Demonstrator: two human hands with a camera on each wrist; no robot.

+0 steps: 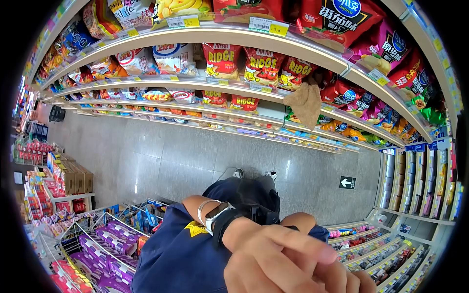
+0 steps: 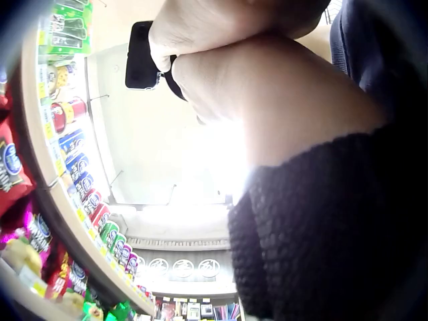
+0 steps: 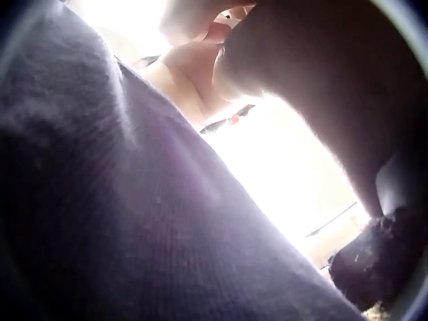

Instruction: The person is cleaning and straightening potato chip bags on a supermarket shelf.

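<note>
In the head view my left hand [image 1: 273, 259] is close to the camera, index finger stretched rightward and the others bent. A white smart band [image 1: 216, 213], a silver bangle and a black knit wristband circle that wrist. My right forearm [image 1: 299, 222] shows behind it; the right hand is mostly hidden. In the left wrist view the two hands overlap high up, and a black rectangular device [image 2: 140, 57] shows right at the fingertips; I cannot tell which hand holds it. Bare skin and dark cloth fill the overexposed right wrist view, a hand [image 3: 194, 73] near its top.
Shelves ahead carry red RIDGE chip bags [image 1: 220, 61] and other snacks. A brown cloth [image 1: 305, 105] hangs over a shelf edge. Wire baskets with purple packs [image 1: 105, 254] stand at the left. Grey floor [image 1: 146, 146] and an arrow sign [image 1: 347, 182] lie below; more shelves [image 1: 415, 185] rise at right.
</note>
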